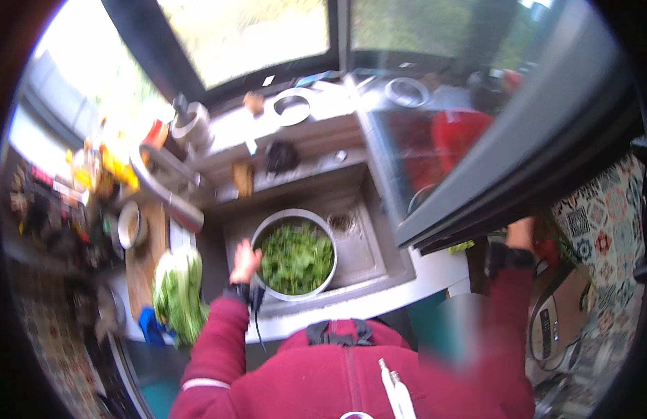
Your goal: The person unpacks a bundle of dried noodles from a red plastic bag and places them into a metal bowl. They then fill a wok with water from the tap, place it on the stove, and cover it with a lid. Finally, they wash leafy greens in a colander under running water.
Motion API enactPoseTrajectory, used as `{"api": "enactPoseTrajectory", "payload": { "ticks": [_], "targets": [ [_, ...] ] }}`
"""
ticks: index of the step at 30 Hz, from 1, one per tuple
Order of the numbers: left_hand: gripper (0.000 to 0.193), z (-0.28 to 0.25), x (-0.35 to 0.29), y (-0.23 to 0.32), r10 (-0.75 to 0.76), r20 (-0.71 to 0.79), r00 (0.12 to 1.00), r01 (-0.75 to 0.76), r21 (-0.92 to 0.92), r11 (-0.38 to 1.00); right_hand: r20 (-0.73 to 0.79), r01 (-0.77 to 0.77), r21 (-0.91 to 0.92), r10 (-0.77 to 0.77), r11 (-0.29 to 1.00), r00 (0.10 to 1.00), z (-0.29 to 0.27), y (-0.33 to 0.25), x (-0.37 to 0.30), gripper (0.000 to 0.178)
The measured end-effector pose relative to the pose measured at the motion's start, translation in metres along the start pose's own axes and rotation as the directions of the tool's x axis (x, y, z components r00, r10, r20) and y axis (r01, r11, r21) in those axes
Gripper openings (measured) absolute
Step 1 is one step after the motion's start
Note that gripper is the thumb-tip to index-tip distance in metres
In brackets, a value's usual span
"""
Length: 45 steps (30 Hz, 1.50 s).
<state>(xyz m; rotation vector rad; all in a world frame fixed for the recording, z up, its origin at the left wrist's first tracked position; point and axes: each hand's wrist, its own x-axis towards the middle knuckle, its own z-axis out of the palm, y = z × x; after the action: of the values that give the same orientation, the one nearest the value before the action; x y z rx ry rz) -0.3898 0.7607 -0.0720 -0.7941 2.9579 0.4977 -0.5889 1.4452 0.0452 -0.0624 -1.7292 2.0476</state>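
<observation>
A round metal pot (335, 269) full of leafy greens (295, 258) stands in the sink (365, 244). At its left rim is my left hand (246, 262), open, with the fingers apart and close to the edge; whether they touch it I cannot tell. My right hand (521, 234) reaches far out to the right, beside long green stalks (566, 241) and something red. The open window's dark frame hides its fingers, so I cannot tell what it holds. Left of the sink lies a pale green cabbage (178, 290) next to a blue cloth-like thing (150, 327).
An open window sash (505, 146) juts over the right side of the sink. The faucet (171, 199) arches in from the left. A white bowl (132, 225) rests on a wooden board (150, 262). On the right stands a pinkish appliance (557, 321).
</observation>
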Motion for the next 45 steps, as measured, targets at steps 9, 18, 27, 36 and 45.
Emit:
{"api": "enactPoseTrajectory", "payload": {
  "ticks": [9, 18, 27, 36, 45],
  "targets": [
    [0.04, 0.065, 0.031, -0.079, -0.252, 0.431, 0.866, 0.394, -0.279, 0.876, -0.398, -0.455, -0.37, 0.305, 0.81, 0.865, -0.092, -0.143, -0.236, 0.038],
    [0.041, 0.094, 0.055, -0.12, -0.114, 0.436, 0.893, 0.251, -0.271, 0.929, -0.398, -0.589, -0.227, 0.478, 0.775, 0.783, -0.058, -0.11, -0.347, 0.033],
    [0.031, 0.102, 0.06, -0.16, -0.084, 0.383, 0.92, 0.276, -0.481, 0.832, -0.733, -0.435, 0.135, 0.385, 0.89, 0.56, -0.125, -0.063, -0.351, 0.031],
    [0.024, 0.087, 0.043, -0.164, -0.263, 0.442, 0.857, 0.429, -0.331, 0.841, -0.742, -0.616, 0.054, 0.444, 0.786, 0.502, -0.115, -0.008, -0.293, 0.037],
    [0.028, 0.061, 0.003, -0.107, -0.301, 0.132, 0.944, 0.311, -0.067, 0.948, 0.042, -0.055, -0.704, 0.118, 0.708, 0.992, -0.052, -0.029, -0.147, 0.032]
  ]
}}
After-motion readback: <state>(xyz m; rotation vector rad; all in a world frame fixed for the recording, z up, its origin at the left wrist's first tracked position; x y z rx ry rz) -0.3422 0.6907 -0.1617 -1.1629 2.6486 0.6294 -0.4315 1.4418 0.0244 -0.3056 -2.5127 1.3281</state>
